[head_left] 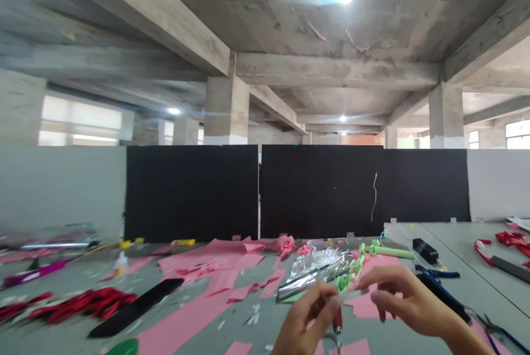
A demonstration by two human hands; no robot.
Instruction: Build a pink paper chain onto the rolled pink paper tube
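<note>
My left hand (304,319) and my right hand (403,300) are raised low in the view, over the grey table (467,244). Both pinch the ends of a thin pale strip (351,292) stretched between them. A small red-handled tool (338,321) hangs under my left fingers; what kind of tool it is I cannot make out. Just behind the hands lie crumpled silver foil (317,264) and a curly green ribbon (351,273).
Pink paper sheets and scraps (215,266) cover the table's middle. Red ribbons (89,301) and a black strip (136,306) lie left, blue-handled pliers (439,275), a black box (425,250) and a green rod (391,252) right. Black partition panels (190,192) stand behind.
</note>
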